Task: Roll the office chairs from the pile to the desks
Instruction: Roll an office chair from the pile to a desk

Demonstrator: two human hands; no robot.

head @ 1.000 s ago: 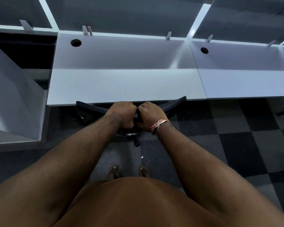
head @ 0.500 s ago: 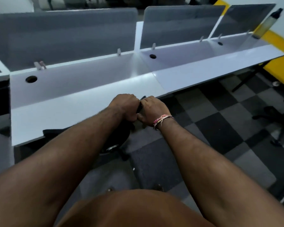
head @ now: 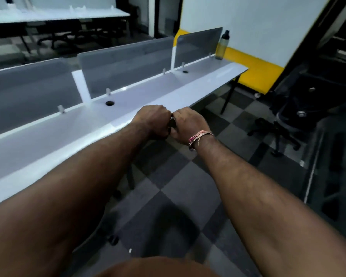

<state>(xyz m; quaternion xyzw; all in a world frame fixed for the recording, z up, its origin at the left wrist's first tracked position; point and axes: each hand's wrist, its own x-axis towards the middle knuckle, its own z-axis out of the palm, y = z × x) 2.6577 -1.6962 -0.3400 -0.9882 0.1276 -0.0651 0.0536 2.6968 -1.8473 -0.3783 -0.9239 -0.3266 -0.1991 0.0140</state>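
Observation:
My left hand [head: 152, 121] and my right hand [head: 188, 124] are clenched side by side on the dark top edge of a black office chair [head: 171, 123], right at the front edge of the long white desk [head: 48, 140]. My left forearm hides most of the chair. One of its castors [head: 113, 239] shows on the checkered carpet below the arm. A pile of black office chairs [head: 292, 110] stands in the dark corner at the right.
Grey divider panels [head: 126, 66] run along the back of the desk, and a bottle [head: 222, 46] stands at its far end. A black desk leg [head: 227, 100] is under that end. A white and yellow wall [head: 256, 68] lies beyond. More desks [head: 58, 16] stand far behind.
My view has swung to the right, from the desk straight ahead to the desk's far end and the chair pile. Both hands keep their grip on the chair, now mostly hidden under my left arm.

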